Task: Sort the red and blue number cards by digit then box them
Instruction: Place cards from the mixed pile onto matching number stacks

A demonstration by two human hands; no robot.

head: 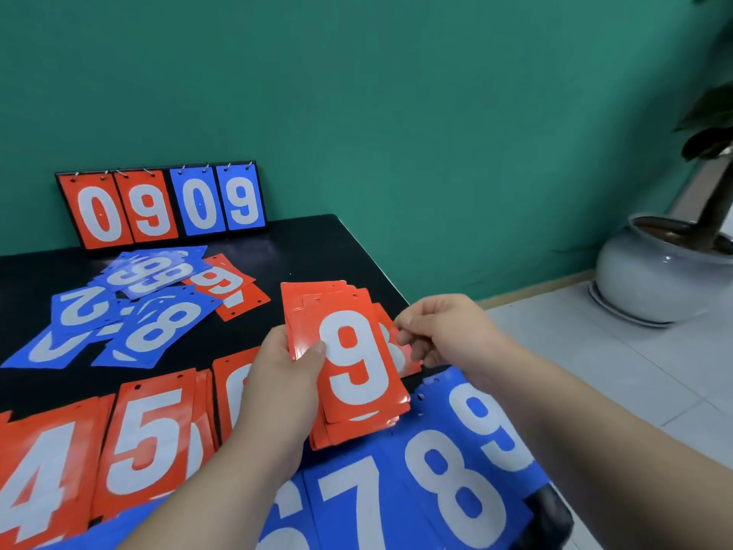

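Red number cards (359, 351) – where's the stack, and how will it handle?
– Held above the bench (297, 248) at centre, blue cards (396, 490) at 6 o'clock. Thin, glossy, probably light and slippery; take them by the edges.
– The hands?
– The left hand (277, 387) wraps the stack's left edge, thumb on the 9; the right hand (444, 331) pinches a card's edge with its fingers at 3 o'clock

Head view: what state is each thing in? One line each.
left hand: grips the red stack at its left edge, thumb on top.
right hand: pinches the stack's right edge.
red stack: held, fanned, 9 on top.
scoreboard: standing upright, showing 09 09.
blue heap: loose, overlapping, face up.
red 5 pile: flat, face up.
blue 8 card: flat, face up.
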